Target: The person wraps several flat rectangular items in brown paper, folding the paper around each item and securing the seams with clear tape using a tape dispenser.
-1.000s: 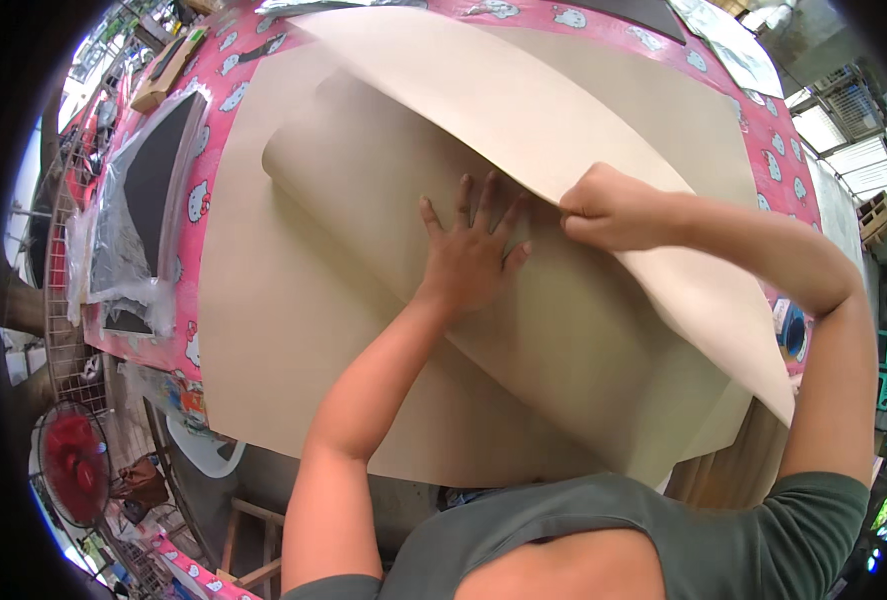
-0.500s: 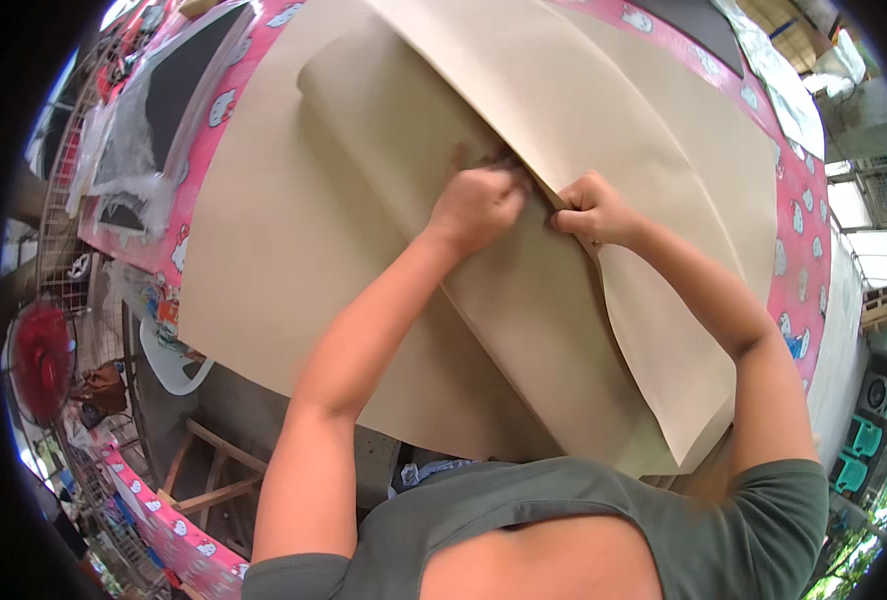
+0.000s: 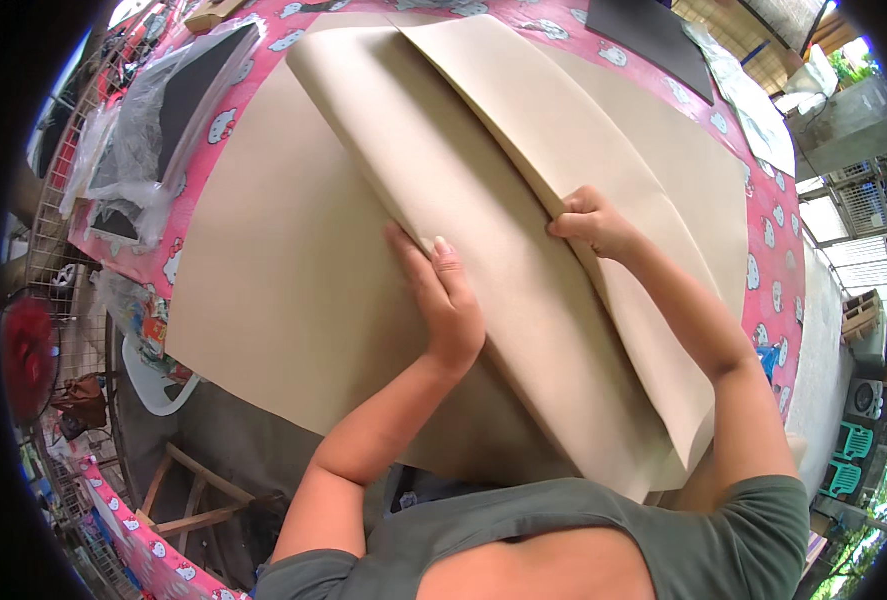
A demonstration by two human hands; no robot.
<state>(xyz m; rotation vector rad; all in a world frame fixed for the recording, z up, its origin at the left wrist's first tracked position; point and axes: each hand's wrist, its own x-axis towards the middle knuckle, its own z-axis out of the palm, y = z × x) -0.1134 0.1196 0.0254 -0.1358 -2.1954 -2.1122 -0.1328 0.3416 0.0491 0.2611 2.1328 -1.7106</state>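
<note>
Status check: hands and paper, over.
Left hand flat on folded brown paper, pressing the edge. Right hand pinching the upper fold. Plastic-wrapped dark sheets lie clear, far left.

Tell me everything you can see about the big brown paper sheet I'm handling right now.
The brown paper sheet is large, plain tan kraft-like paper, smooth and unprinted. It covers most of the pink patterned tablecloth and overhangs the near table edge. Its upper part is folded over in broad layered flaps running diagonally. The left hand presses flat along one fold edge; the right hand pinches the edge of the top flap.
</note>
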